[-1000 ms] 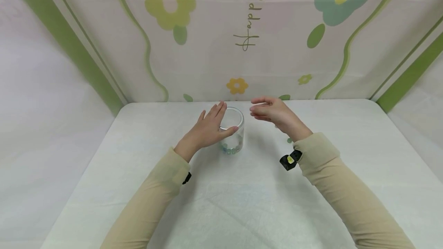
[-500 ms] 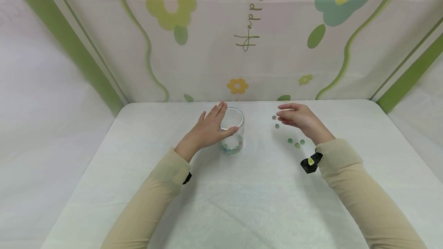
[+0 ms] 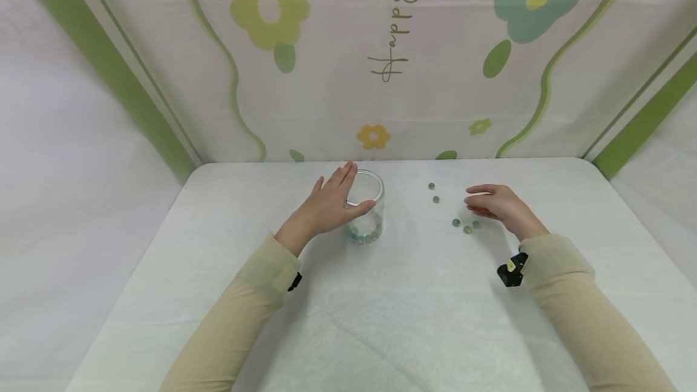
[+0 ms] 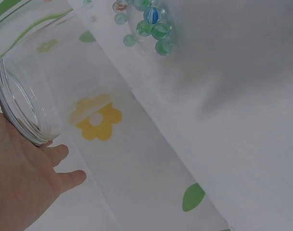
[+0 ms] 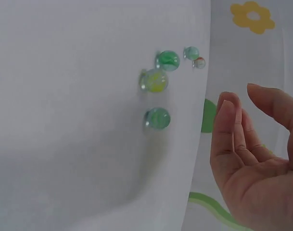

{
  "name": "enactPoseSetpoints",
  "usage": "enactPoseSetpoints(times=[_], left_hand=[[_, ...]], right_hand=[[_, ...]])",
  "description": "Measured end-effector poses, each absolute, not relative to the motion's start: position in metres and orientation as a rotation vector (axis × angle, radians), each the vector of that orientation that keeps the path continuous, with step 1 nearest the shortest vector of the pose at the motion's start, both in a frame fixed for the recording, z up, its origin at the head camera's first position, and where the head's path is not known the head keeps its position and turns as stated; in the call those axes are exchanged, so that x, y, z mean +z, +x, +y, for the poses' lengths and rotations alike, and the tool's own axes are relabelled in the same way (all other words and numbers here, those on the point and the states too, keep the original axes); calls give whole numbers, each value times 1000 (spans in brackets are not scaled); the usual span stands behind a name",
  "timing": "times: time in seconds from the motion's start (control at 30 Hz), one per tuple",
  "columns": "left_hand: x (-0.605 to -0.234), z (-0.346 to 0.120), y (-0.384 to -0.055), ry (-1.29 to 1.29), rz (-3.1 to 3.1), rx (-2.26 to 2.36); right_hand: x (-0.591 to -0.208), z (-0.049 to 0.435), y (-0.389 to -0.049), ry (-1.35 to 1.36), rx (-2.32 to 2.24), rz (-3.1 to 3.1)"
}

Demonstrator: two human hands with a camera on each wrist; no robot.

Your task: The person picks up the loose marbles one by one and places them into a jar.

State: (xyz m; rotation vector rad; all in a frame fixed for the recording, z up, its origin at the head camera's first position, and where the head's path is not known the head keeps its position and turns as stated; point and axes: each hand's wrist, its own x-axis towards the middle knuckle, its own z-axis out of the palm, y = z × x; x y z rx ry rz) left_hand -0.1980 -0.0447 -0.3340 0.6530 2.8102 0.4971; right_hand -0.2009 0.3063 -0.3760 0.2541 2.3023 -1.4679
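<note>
A clear glass jar [image 3: 376, 219] stands upright near the middle of the table, with several green and blue marbles [image 4: 160, 32] at its bottom. My left hand [image 3: 325, 205] rests against the jar's left side at the rim, its fingers straight and its thumb stretched along the front of the mouth. Out to the right, my right hand [image 3: 503, 205] hovers above the table, fingers gently bent, with a gap to the thumb and nothing in between. Below it lie a dark green marble [image 5: 168, 60], a yellow-green marble [image 5: 156, 81] and a green marble [image 5: 158, 118], close together.
Between the jar and the right hand sit another greenish marble [image 3: 436, 199] and a brownish marble [image 3: 432, 186]. A white cloth covers the table [image 3: 348, 319]. Behind its far edge rises a flower-printed curtain [image 3: 327, 95], and pale side walls flank it.
My right hand has moved away from the jar, rightward and a little nearer, bringing the loose marbles into sight. The left hand and jar have stayed put.
</note>
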Motion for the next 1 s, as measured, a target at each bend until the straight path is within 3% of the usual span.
enactPoseSetpoints(times=[0.53,1.0], left_hand=[[-334,-45,-198,647,2802,509],[-333,-44,-197,645,2802,512]], right_hand=[[-400,332,-193,356,-1383,2303],[-405,334,-187,235,-1311,2352]])
